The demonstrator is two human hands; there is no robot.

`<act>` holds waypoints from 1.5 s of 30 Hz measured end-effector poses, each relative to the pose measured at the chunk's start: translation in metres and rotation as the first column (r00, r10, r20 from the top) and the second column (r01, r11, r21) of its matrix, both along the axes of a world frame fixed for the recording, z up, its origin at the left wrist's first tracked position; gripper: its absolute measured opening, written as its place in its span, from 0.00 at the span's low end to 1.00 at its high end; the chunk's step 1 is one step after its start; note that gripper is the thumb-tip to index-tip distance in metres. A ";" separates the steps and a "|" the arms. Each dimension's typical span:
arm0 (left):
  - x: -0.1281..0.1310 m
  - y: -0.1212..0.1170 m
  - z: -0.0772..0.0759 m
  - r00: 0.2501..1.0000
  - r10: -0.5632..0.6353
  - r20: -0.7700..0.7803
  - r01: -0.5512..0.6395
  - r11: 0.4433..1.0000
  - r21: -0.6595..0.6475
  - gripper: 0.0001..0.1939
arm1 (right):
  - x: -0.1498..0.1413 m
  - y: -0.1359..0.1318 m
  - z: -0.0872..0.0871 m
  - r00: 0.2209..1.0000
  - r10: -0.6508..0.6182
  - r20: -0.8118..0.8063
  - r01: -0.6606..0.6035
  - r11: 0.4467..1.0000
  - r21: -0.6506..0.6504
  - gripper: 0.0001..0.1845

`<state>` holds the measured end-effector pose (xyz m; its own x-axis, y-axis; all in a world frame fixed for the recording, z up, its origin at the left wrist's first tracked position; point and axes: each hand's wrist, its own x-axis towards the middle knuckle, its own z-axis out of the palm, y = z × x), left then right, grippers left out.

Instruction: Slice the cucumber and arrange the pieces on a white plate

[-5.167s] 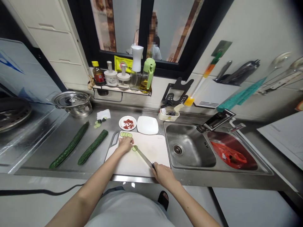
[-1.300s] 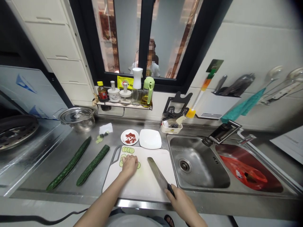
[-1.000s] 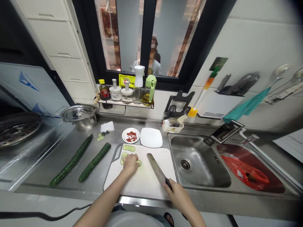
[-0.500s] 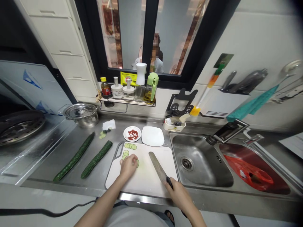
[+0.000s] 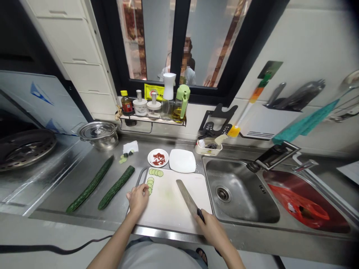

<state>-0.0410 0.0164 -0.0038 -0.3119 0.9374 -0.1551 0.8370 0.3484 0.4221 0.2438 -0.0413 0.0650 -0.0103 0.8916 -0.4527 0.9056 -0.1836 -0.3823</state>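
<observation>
My left hand (image 5: 138, 198) is at the left side of the white cutting board (image 5: 176, 213), its fingertips closed on a cucumber slice (image 5: 150, 191) at the near end of a short column of slices. A separate row of cucumber slices (image 5: 156, 172) lies along the board's top left edge. In my right hand (image 5: 210, 226) is the black handle of a kitchen knife (image 5: 187, 198); its blade slants up and left over the board's right half. Two whole cucumbers (image 5: 91, 185) rest on the steel counter to the left.
Behind the board stand a plate of red chopped pieces (image 5: 158, 158) and a white square plate (image 5: 182, 161). The sink (image 5: 241, 194) is at the right, with a red plastic bag (image 5: 298, 209) in its second basin. A lidded pot (image 5: 98, 135) stands at the back left.
My left hand has moved left with a cucumber slice, from the board's middle to the column of slices. My right hand and the knife have stayed nearly still.
</observation>
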 end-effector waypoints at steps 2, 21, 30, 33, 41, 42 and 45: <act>0.000 -0.001 0.000 0.999 -0.015 -0.032 0.015 1.000 -0.004 0.13 | -0.001 0.000 0.000 1.000 0.004 0.004 -0.004 1.000 -0.001 0.16; 0.017 0.044 0.005 0.998 -0.069 0.002 0.068 0.987 0.145 0.15 | -0.005 -0.001 -0.006 0.997 0.005 0.071 -0.003 1.000 -0.020 0.18; 0.029 0.081 -0.002 0.968 -0.225 -0.112 0.230 0.972 0.036 0.17 | -0.013 0.001 -0.019 0.994 -0.012 0.113 0.009 1.000 0.020 0.19; 0.030 0.082 -0.007 0.961 -0.241 -0.134 0.248 0.968 0.040 0.16 | -0.015 0.000 -0.017 0.993 -0.027 0.117 0.025 1.000 0.019 0.19; 0.029 0.086 -0.009 0.970 -0.216 -0.112 0.221 0.974 0.039 0.14 | -0.015 -0.004 -0.011 0.988 -0.022 0.153 0.019 1.000 0.023 0.16; 0.029 0.086 -0.008 0.971 -0.213 -0.107 0.218 0.975 0.042 0.14 | -0.015 -0.004 -0.011 0.988 -0.020 0.155 0.015 0.999 0.028 0.16; 0.029 0.087 -0.005 0.976 -0.206 -0.073 0.210 0.976 0.052 0.13 | -0.015 -0.004 -0.013 0.986 -0.020 0.163 0.014 0.999 0.035 0.16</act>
<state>-0.0121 0.1035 -0.0085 -0.1172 0.9896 -0.0833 0.9154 0.1402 0.3773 0.2290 -0.0457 0.0524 0.0766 0.9057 -0.4169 0.9531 -0.1892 -0.2360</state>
